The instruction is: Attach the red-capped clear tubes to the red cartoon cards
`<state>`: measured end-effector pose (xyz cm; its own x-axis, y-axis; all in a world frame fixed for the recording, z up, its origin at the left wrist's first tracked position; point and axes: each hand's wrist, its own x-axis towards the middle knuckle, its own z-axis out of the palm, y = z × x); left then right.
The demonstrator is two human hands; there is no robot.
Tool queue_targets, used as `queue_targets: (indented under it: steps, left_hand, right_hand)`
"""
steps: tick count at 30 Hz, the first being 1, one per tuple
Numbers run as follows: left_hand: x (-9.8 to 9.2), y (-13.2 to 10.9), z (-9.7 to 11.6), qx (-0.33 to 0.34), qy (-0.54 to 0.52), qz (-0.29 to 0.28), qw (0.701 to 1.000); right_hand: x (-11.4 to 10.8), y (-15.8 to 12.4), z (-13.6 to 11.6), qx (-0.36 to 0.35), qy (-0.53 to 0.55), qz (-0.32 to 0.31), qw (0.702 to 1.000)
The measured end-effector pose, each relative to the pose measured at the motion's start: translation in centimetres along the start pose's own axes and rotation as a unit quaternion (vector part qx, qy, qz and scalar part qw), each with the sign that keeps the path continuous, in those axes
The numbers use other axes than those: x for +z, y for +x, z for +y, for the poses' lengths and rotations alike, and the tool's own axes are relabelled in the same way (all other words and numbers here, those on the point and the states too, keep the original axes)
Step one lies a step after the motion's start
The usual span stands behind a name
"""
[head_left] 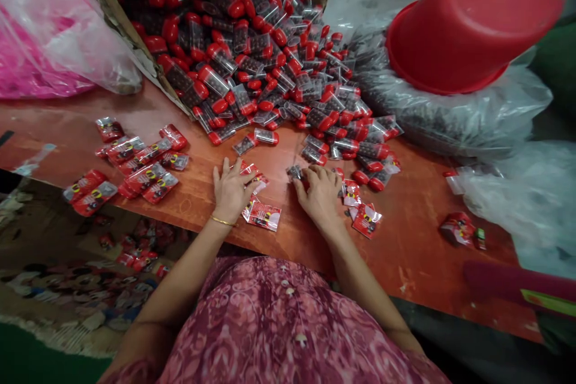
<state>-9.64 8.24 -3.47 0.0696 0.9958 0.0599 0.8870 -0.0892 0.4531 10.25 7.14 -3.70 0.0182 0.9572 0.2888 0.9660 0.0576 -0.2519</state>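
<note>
Hands apart on orange-red wooden table (396,240). Left hand (231,191) lay palm down, fingers spread, gold bangle (222,221) on wrist, just beside red printed sachets (254,175). Right hand (319,195) curled over, fingertips (310,172) on small clear packet (294,172); grip or mere touch, couldn't tell. More sachets (135,162) lay in loose group further left. Heap of red-capped clear tubes (252,72) spilled from cardboard box (121,24) across table, stopping just short of right hand. Red plastic basin (472,27) sat upturned, tilted, on clear bag (450,111) of dark pieces.
</note>
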Motion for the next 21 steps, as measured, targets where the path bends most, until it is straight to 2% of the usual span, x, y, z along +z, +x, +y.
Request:
queue_targets:
  steps: [6,10,12,14,17,19,21]
  left_hand:
    - [0.2,-0.5,-0.2,0.008,0.010,0.012,1.000]
    - [0.0,-0.4,-0.1,0.015,-0.006,0.025,1.000]
    - [-0.3,-0.4,0.1,0.008,-0.028,0.045,0.999]
    - [-0.8,-0.6,0.6,-0.004,-0.062,0.061,0.996]
    - [-1.5,-1.0,1.6,-0.006,-0.125,0.066,0.990]
    - [-1.9,-1.3,2.2,-0.007,-0.168,0.073,0.983]
    - [-2.2,-1.7,2.5,-0.028,-0.218,0.088,0.972]
  right_hand:
    - [-0.5,-0.3,-1.4,-0.043,0.098,0.047,0.993]
    - [-0.5,-0.4,-3.2,-0.069,0.201,0.019,0.977]
    - [-0.3,-0.4,-4.0,-0.047,0.266,-0.008,0.963]
    - [-0.1,-0.3,-4.7,0.007,0.355,-0.051,0.933]
    - [0.1,0.0,-5.6,0.083,0.510,-0.113,0.849]
    - [0.0,0.2,-6.1,0.105,0.576,-0.117,0.802]
    - [-0.2,0.3,-6.3,0.113,0.604,-0.093,0.784]
